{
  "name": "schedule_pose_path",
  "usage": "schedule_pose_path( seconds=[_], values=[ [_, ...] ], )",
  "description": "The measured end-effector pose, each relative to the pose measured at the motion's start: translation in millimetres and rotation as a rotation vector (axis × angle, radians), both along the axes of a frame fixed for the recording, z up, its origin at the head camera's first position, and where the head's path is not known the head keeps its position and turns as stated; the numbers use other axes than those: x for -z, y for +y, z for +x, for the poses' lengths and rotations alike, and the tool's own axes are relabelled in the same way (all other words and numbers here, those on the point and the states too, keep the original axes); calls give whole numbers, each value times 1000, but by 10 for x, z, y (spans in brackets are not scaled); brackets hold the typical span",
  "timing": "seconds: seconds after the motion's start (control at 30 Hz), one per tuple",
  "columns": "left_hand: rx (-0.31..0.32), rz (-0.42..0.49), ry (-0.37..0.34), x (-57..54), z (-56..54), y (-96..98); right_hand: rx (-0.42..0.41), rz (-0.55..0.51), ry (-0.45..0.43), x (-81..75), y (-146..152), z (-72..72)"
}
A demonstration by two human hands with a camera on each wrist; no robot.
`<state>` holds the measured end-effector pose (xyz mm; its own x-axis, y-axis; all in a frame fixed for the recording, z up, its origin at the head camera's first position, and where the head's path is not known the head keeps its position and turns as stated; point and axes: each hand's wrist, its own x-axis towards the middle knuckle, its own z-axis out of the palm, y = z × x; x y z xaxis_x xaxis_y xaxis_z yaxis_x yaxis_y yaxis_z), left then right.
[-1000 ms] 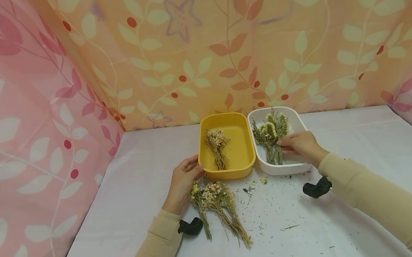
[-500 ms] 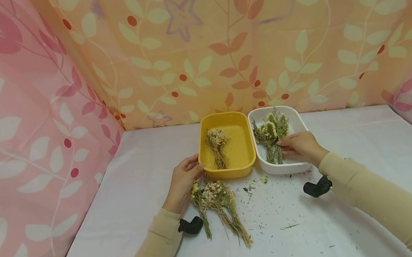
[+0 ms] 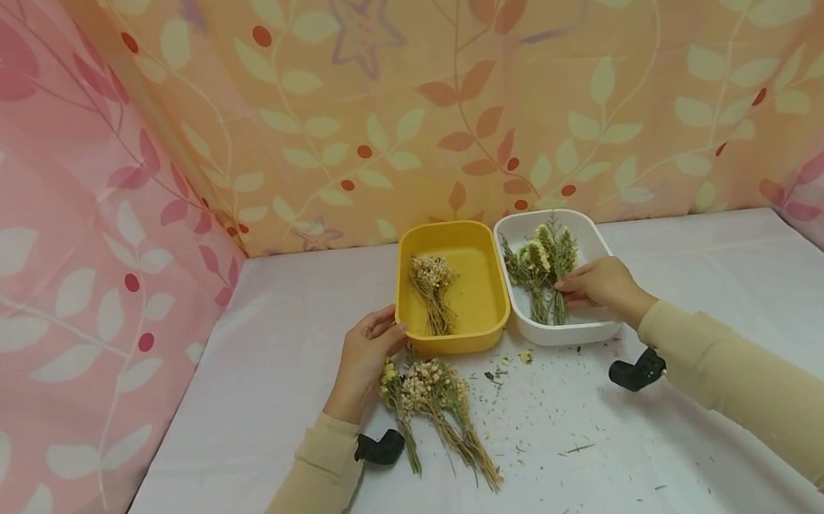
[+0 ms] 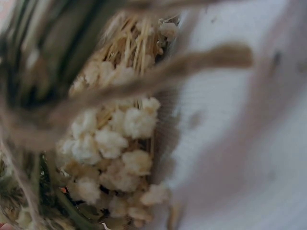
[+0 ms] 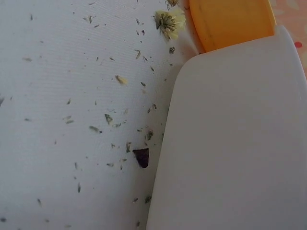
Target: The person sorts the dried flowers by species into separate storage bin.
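Note:
In the head view, my right hand (image 3: 604,287) reaches over the white box (image 3: 593,229) and pinches the stems of a dried flower bunch (image 3: 564,253) lying in it. Another yellow-and-green bunch (image 3: 532,265) lies just left of it. My left hand (image 3: 359,363) rests with relaxed fingers against the near left corner of the yellow box (image 3: 480,300), which contains one pale dried bunch (image 3: 432,284). Below that hand, several tied bunches (image 3: 435,405) lie on the table. White blossoms (image 4: 115,143) and a blurred twine tie (image 4: 158,72) fill much of the left wrist view.
Both boxes stand side by side near the back of the white-covered table (image 3: 253,324). Crumbs and leaf bits (image 5: 120,120) are scattered in front of them, with a loose yellow flower head (image 5: 170,23). A patterned curtain (image 3: 398,124) closes off the back.
Both hands keep their places on the yellow box and the flower bunch. The whole head view has shifted slightly.

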<state>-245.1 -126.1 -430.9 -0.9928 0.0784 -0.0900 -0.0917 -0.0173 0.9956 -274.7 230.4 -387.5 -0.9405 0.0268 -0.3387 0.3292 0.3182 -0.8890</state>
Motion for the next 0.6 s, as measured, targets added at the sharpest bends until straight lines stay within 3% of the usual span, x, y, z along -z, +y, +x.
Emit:
schedule_pose_path(
  seconds=[0.6],
  values=[
    [-4,9,-1,8,-5,5,-54,115,55,-76,40,40]
  ],
)
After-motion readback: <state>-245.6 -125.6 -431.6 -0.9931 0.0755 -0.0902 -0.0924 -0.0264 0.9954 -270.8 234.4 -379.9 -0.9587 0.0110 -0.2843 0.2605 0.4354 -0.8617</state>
